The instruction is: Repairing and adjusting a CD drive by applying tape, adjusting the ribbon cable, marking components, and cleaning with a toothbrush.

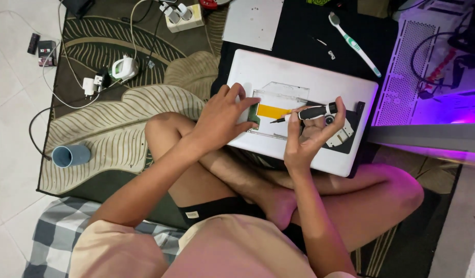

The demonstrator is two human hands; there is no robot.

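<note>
Best to keep the screwdriver (307, 113) upright on the screw, pressing lightly, while steadying the white laptop (299, 82) on the lap. Right hand (312, 133) curled closed around the screwdriver, tip over the open bay near the yellow strip (272, 111). Left hand (222, 117) half open, fingers flat on the laptop's near-left edge.

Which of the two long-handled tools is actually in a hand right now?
The black screwdriver, gripped in the right hand over the white laptop; the toothbrush lies untouched.
</note>
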